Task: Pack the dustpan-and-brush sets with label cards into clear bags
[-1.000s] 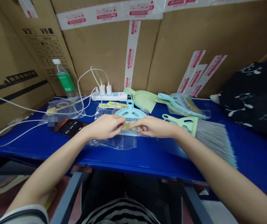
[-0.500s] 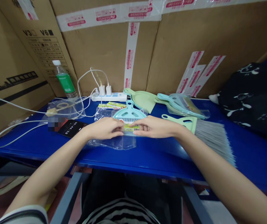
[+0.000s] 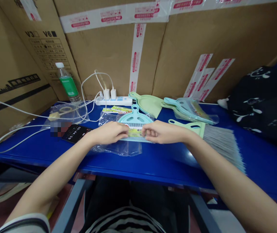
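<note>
My left hand [image 3: 110, 132] and my right hand [image 3: 162, 131] meet at the middle of the blue table [image 3: 153, 161]. Both pinch a small yellow-green label card [image 3: 135, 132] lying across a light blue dustpan [image 3: 135, 119] with a grey brush in it. The fingers of both hands are closed on the card's two ends. Under them lies a clear plastic bag [image 3: 121, 148]. Just right of my right wrist lies a green-handled hand broom [image 3: 213, 137] with grey bristles.
A green dustpan [image 3: 148, 103] and a bagged blue dustpan set [image 3: 189, 110] lie behind. A power strip [image 3: 112, 100] with white cables, a water bottle [image 3: 67, 83], a phone timer [image 3: 76, 132] and a black bag [image 3: 261, 97] are around. Cardboard boxes [image 3: 189, 42] wall the back.
My right hand has drawn slightly in toward the card and curled tighter; the left hand stays almost still. The timer reading has advanced.
</note>
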`<state>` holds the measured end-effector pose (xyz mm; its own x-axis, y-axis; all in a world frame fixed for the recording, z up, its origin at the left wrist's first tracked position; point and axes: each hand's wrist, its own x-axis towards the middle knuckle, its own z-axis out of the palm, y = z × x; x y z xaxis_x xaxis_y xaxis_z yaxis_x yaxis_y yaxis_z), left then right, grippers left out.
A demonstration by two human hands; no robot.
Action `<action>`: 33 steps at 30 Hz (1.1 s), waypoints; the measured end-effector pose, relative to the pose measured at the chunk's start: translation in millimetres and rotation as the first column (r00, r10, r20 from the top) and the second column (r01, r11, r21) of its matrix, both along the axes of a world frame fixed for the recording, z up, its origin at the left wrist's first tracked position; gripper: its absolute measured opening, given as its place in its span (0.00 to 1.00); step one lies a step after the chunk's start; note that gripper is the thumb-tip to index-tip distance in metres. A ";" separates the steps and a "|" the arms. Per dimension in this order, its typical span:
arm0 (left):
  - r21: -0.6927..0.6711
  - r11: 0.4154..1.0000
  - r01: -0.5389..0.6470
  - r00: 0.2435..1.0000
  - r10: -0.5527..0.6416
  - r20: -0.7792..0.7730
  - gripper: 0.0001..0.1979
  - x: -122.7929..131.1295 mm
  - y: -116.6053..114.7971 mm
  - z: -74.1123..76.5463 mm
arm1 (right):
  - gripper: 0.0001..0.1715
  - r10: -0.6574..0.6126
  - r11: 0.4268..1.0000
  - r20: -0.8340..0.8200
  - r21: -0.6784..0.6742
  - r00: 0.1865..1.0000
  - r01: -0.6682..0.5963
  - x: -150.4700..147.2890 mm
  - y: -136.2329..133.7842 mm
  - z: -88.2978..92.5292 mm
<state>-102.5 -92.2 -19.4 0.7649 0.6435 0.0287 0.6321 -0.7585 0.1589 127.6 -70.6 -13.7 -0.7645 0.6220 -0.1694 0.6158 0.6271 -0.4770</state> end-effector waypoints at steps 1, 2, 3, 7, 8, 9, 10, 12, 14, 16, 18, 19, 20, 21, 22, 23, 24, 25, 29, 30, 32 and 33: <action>-0.004 1.000 0.000 1.000 0.000 0.003 0.11 0.1 0.0 -0.1 | 0.09 -0.006 1.000 0.005 -0.007 1.000 0.006 -0.3 -0.6 0.6; -0.007 1.000 0.000 1.000 0.000 0.005 0.10 0.1 0.0 -0.2 | 0.08 -0.007 1.000 0.011 -0.008 1.000 0.007 -0.7 -1.3 1.4; -0.011 1.000 0.000 1.000 0.000 0.008 0.10 0.1 -0.2 -0.3 | 0.07 -0.003 1.000 0.018 -0.004 1.000 0.003 -1.2 -2.1 2.2; -0.019 1.000 0.000 1.000 0.000 0.022 0.09 0.0 -1.1 -0.7 | 0.05 0.027 0.999 0.056 0.029 0.998 -0.029 -3.2 -4.7 6.2; -0.023 1.000 0.000 1.000 0.000 0.025 0.08 -0.1 -1.4 -0.6 | 0.05 0.026 0.999 0.067 0.037 0.997 -0.029 -3.6 -5.1 7.2; -0.026 1.000 0.000 1.000 0.001 0.027 0.08 -0.2 -1.7 -0.5 | 0.05 0.021 0.999 0.077 0.046 0.997 -0.025 -3.9 -5.3 8.1; -0.029 1.000 0.000 1.000 0.001 0.029 0.07 -0.3 -1.9 -0.3 | 0.05 0.013 0.998 0.083 0.055 0.996 -0.018 -4.2 -5.3 9.0; -0.028 1.000 -0.002 1.000 0.003 0.029 0.06 -0.5 -2.2 0.1 | 0.06 0.006 0.997 0.089 0.070 0.996 -0.012 -4.4 -5.2 10.4; -0.019 1.000 -0.004 1.000 0.005 0.027 0.06 -0.6 -2.3 0.4 | 0.06 0.007 0.997 0.089 0.079 0.996 -0.014 -4.5 -4.9 11.2; -0.008 1.000 -0.002 1.000 0.002 0.025 0.06 -0.4 -2.5 0.5 | 0.06 0.013 0.996 0.089 0.089 0.996 -0.021 -4.5 -4.7 11.4; -0.002 1.000 0.002 1.000 -0.002 0.024 0.07 -0.1 -2.8 0.5 | 0.06 0.017 0.995 0.095 0.101 0.995 -0.026 -4.7 -4.6 10.8; -0.002 1.000 0.003 1.000 -0.003 0.022 0.07 0.1 -3.0 0.5 | 0.06 0.018 0.994 0.100 0.106 0.995 -0.029 -4.8 -4.5 10.4; -0.003 1.000 0.003 1.000 -0.003 0.018 0.07 0.3 -3.1 0.5 | 0.06 0.020 0.994 0.105 0.107 0.994 -0.031 -5.0 -4.4 9.8; -0.006 1.000 0.002 1.000 -0.002 0.013 0.07 0.6 -3.1 0.5 | 0.06 0.021 0.994 0.108 0.105 0.994 -0.032 -5.1 -4.3 9.2; -0.009 1.000 0.001 1.000 -0.001 0.007 0.07 0.8 -3.1 0.5 | 0.06 0.022 0.994 0.109 0.099 0.994 -0.033 -5.2 -4.2 8.7; -0.013 1.000 0.001 1.000 -0.001 0.003 0.07 0.9 -2.9 0.5 | 0.06 0.025 0.995 0.105 0.092 0.994 -0.035 -5.2 -4.1 8.2; -0.016 1.000 0.003 1.000 -0.003 0.001 0.07 0.9 -2.7 0.5 | 0.06 0.028 0.996 0.100 0.083 0.995 -0.036 -5.1 -4.0 7.9; -0.023 1.000 0.006 1.000 -0.006 0.004 0.07 0.9 -2.4 0.5 | 0.06 0.029 0.997 0.095 0.075 0.995 -0.036 -4.9 -4.0 7.7; -0.066 0.997 0.027 0.999 -0.024 0.046 0.05 -0.3 -2.0 1.7 | 0.06 0.029 0.997 0.091 0.063 0.995 -0.035 -4.0 -4.2 8.1; -0.074 0.997 0.027 0.998 -0.022 0.055 0.04 -0.6 -2.1 2.2 | 0.06 0.028 0.997 0.093 0.065 0.995 -0.035 -3.8 -4.3 8.3; -0.085 0.996 0.020 0.998 -0.014 0.061 0.02 -1.2 -2.4 3.1 | 0.06 0.029 0.997 0.096 0.066 0.995 -0.035 -3.6 -4.5 8.5; -0.089 0.996 0.014 0.998 -0.009 0.058 0.02 -1.3 -2.5 3.4 | 0.06 0.027 0.997 0.097 0.064 0.995 -0.034 -3.7 -4.6 8.5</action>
<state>-103.8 -94.7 -16.0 0.7712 0.6364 0.0158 0.6110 -0.7470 0.2621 123.9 -75.2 -5.2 -0.7656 0.6106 -0.2025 0.6368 0.6743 -0.3739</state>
